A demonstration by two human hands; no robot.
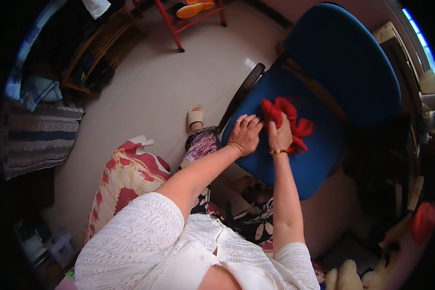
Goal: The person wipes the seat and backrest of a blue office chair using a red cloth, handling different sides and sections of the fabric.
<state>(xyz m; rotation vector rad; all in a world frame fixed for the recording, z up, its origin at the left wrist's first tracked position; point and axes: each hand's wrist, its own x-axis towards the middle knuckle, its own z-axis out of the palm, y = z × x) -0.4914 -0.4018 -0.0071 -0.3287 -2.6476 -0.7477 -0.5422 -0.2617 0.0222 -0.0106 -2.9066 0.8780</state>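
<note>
A bunched red cloth [302,126] lies on the seat of a blue office chair [319,159]. My right hand [280,134] is closed on this cloth and presses it against the seat; its wrist wears a beaded bracelet [278,152]. Flat on the seat's left front part rests my left hand [246,135], fingers spread and holding nothing. The chair's blue backrest [345,60] rises at the far right, and a black armrest [244,92] runs along the left side of the seat.
A red metal stool [171,26] with an orange shoe [195,9] stands at the back. Far left are a wooden rack [94,53] with dark shoes and a striped cloth [43,135]. Floral fabric [125,183] hangs beside my legs. Boxes [391,41] line the right wall.
</note>
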